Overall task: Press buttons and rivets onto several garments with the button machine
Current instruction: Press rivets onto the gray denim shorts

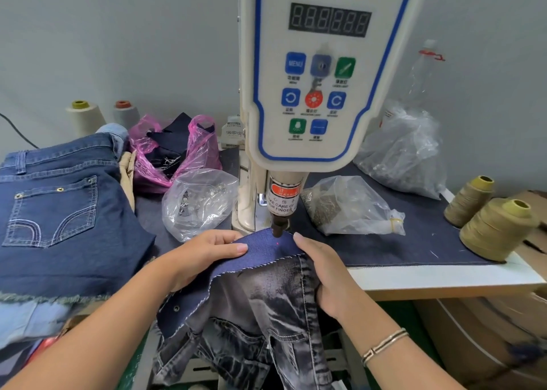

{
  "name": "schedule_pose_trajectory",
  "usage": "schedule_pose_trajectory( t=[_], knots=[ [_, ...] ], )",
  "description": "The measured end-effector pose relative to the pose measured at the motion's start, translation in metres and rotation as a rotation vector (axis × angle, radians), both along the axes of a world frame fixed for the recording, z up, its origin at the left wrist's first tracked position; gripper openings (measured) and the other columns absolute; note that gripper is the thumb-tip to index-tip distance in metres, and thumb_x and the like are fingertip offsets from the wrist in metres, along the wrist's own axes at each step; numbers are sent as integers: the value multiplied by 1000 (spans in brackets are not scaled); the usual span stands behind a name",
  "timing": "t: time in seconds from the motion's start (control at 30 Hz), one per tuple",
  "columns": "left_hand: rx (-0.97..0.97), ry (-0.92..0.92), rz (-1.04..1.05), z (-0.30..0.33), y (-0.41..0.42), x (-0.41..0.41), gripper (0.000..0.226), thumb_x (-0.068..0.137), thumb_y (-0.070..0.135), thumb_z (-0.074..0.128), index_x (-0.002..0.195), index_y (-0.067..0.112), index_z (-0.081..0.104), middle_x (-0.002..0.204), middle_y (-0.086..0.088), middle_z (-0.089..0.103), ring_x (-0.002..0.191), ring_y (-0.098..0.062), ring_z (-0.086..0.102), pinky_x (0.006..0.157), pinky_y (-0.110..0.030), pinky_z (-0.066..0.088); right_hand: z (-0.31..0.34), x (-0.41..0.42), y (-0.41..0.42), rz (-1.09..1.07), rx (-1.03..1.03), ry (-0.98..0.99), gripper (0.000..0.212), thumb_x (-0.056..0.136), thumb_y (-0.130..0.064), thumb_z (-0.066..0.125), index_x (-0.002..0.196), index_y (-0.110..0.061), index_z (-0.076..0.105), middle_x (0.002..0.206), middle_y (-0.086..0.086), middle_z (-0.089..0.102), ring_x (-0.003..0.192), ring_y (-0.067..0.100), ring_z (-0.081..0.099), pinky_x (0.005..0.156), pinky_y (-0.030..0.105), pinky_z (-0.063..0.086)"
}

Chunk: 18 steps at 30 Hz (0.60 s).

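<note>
A white button machine (316, 73) stands at the table's middle, its dark punch (278, 227) pointing down onto a blue denim flap (266, 249). A red laser dot (278, 243) glows on the flap just below the punch. My left hand (204, 253) pinches the flap's left side, thumb on top. My right hand (322, 271) grips the flap's right edge together with the washed grey denim garment (266, 315) that hangs off the table front. A metal rivet (176, 308) shows on the flap's lower left part.
A dark blue jeans stack (65, 212) lies left. Clear bags of metal parts (198, 203) (346, 206) flank the machine's column; a bigger bag (405, 153) sits back right. A pink bag (174, 150) holds dark cloth. Thread cones stand at right (497, 229) and back left (85, 117).
</note>
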<state>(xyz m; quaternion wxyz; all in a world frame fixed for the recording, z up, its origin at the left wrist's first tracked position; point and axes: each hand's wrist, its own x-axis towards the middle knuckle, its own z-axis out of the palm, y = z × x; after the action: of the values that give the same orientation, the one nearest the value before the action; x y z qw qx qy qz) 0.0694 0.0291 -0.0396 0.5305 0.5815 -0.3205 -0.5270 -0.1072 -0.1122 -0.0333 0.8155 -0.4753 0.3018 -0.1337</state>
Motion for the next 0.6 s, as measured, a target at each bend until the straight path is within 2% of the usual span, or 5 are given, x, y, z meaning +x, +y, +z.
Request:
schedule_pose_trajectory(
  t=[0.13, 0.23, 0.33, 0.43, 0.6],
  knots=[
    [-9, 3, 7, -2, 0, 0, 48, 78, 26, 69, 111, -8, 61, 101, -18, 70, 83, -22, 67, 76, -28, 55, -1, 0, -1, -5, -2, 8, 26, 90, -31, 59, 80, -15, 78, 87, 10, 74, 74, 20, 71, 63, 27, 54],
    [-10, -4, -2, -2, 0, -1, 59, 73, 31, 74, 113, -10, 59, 104, -20, 68, 87, -25, 65, 80, -30, 53, 0, 1, 1, -2, -14, 38, 26, 90, -32, 59, 82, -16, 78, 90, 10, 74, 78, 21, 71, 69, 29, 54],
    [-14, -5, 11, -1, -1, -2, 63, 67, 36, 76, 109, -8, 61, 98, -17, 70, 82, -21, 67, 75, -27, 55, 0, 1, 1, 4, -7, 19, 27, 92, -31, 57, 89, -13, 77, 95, 12, 73, 81, 21, 71, 75, 31, 53],
    [-18, -10, 13, -1, -1, -2, 60, 66, 37, 77, 107, -5, 63, 96, -15, 70, 81, -20, 67, 75, -26, 55, 1, 0, 1, 6, -17, 10, 28, 92, -31, 56, 88, -14, 78, 95, 11, 74, 81, 21, 71, 72, 29, 54],
    [-1, -42, 25, 0, 1, -2, 69, 65, 37, 77, 109, -13, 57, 96, -19, 68, 81, -25, 64, 75, -30, 52, 0, -7, 4, 54, -51, -1, 24, 91, -29, 58, 85, -14, 76, 95, 10, 73, 83, 21, 69, 74, 29, 52]
  ],
)
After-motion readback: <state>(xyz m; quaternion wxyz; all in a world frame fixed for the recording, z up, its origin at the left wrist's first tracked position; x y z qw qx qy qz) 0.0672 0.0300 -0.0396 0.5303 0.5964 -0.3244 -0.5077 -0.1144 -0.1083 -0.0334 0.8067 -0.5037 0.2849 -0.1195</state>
